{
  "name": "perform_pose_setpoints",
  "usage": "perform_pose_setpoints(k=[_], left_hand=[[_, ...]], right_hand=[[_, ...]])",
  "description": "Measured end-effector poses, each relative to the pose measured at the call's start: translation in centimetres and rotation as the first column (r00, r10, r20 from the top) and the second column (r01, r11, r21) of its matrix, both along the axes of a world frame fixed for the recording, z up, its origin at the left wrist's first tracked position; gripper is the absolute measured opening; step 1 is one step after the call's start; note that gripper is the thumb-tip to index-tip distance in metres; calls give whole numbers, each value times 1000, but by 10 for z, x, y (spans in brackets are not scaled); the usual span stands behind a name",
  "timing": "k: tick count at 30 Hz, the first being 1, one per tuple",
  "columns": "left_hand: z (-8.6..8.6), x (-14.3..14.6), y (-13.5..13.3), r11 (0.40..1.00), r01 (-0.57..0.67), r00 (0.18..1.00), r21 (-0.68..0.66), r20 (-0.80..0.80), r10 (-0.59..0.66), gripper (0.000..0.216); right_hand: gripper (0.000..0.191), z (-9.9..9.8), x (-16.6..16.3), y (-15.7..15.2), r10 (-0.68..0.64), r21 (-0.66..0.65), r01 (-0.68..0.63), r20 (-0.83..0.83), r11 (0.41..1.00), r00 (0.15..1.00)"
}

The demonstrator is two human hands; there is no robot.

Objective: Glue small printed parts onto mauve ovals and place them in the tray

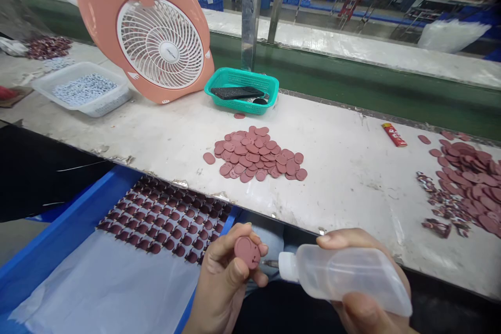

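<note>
Pink disc clenched in left hand; right hand grips squeeze bottle, nozzle just beside disc.

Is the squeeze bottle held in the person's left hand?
No, the squeeze bottle is in the right hand, while the left hand holds a pink disc.

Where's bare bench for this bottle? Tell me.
Use the bare bench between the disc pile and the right heap. A smaller patch lies left of the pile, below the fan. Fan, tub and basket crowd the far left.
</note>
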State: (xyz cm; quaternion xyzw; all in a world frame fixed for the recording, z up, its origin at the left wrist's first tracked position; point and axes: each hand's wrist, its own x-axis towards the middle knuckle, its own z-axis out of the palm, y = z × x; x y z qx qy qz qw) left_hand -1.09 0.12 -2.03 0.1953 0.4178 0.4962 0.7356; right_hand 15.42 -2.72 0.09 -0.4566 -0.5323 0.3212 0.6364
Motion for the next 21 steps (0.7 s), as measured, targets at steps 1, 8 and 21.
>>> perform_pose_setpoints(k=[1,8,21], left_hand=[[1,0,0,1000,-2,1000,-7,1,2,39],[3,1,1,999,-36,999,-27,-2,36,39],[4,2,0,998,-38,999,-40,0,38,41]], right_hand=[[32,0,0,-1,5,-11,-5,-8,1000,1000],[30,-2,1,-2,11,-72,-20,-121,997,993],[30,-4,3,-3,3,-39,-7,-96,999,995]])
